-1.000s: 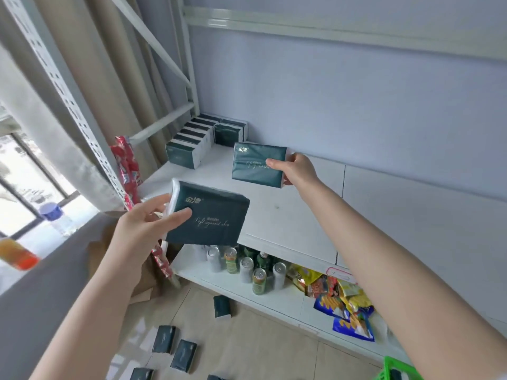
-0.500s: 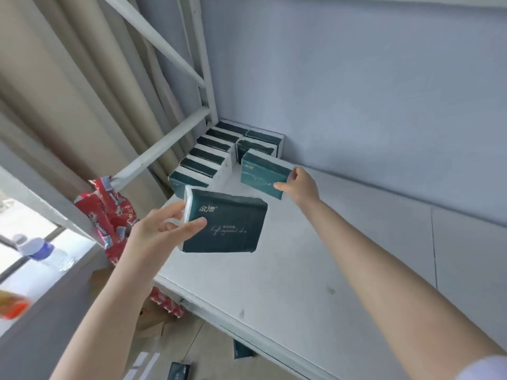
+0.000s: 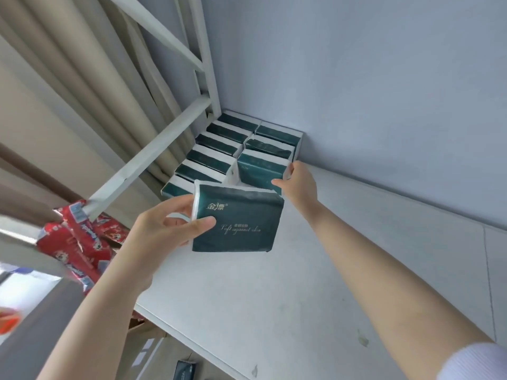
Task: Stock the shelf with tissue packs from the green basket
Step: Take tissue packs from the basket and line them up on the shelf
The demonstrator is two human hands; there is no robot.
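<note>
My left hand grips a dark green tissue pack by its left end and holds it flat in the air above the white shelf. My right hand reaches to the shelf's back left corner and holds a second green pack on edge, right in front of two upright packs by the wall. A row of several packs stands on edge to the left of them. The green basket is out of view.
A white metal frame with a slanted brace bounds the shelf on the left, with beige curtains behind. Red snack bags hang at the left. A dark pack lies on the floor below the shelf's front edge. A grey wall backs the shelf.
My right hand has carried its pack further back to the stacked packs in the corner. My left hand and its pack stayed in the air. The view has closed in on the shelf.
</note>
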